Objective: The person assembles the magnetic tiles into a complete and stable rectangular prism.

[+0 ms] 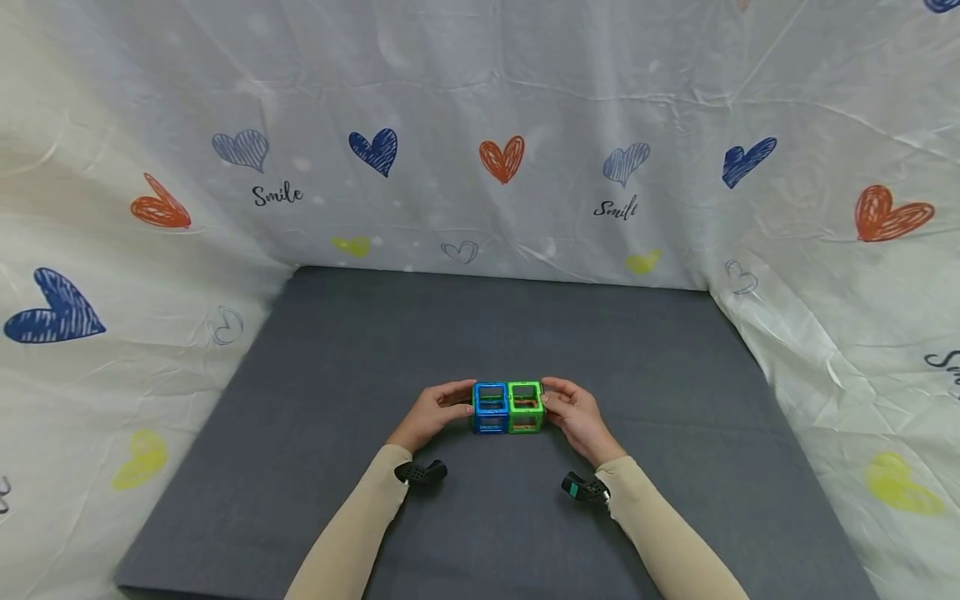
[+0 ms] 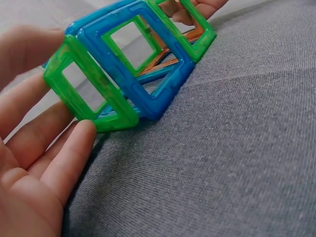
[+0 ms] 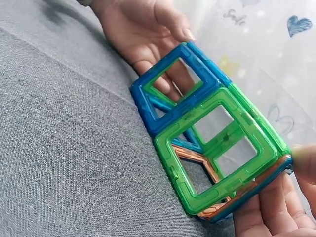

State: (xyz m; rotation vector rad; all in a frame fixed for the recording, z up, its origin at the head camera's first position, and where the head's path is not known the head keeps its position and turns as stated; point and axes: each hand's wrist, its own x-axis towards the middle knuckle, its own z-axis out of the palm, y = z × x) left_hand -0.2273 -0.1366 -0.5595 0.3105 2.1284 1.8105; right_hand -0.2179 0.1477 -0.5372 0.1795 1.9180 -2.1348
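A block of two see-through magnetic-tile cubes sits on the dark grey cloth, a blue cube [image 1: 491, 408] joined side by side to a green cube [image 1: 525, 408]. My left hand [image 1: 431, 414] holds the blue cube's outer end, thumb near the top edge and fingers along a green end tile [image 2: 106, 81] in the left wrist view. At the other end my right hand [image 1: 579, 418] grips the green cube. In the right wrist view its thumb and fingers are at an end of orange and blue tiles [image 3: 247, 195]. An orange tile [image 3: 197, 159] shows inside.
A dark grey cloth-covered table [image 1: 495, 333] spreads around the block. White curtains [image 1: 435, 208] with printed hearts and "Smile" lettering stand behind it and at both sides. Black wrist devices [image 1: 423, 472] sit at both cuffs.
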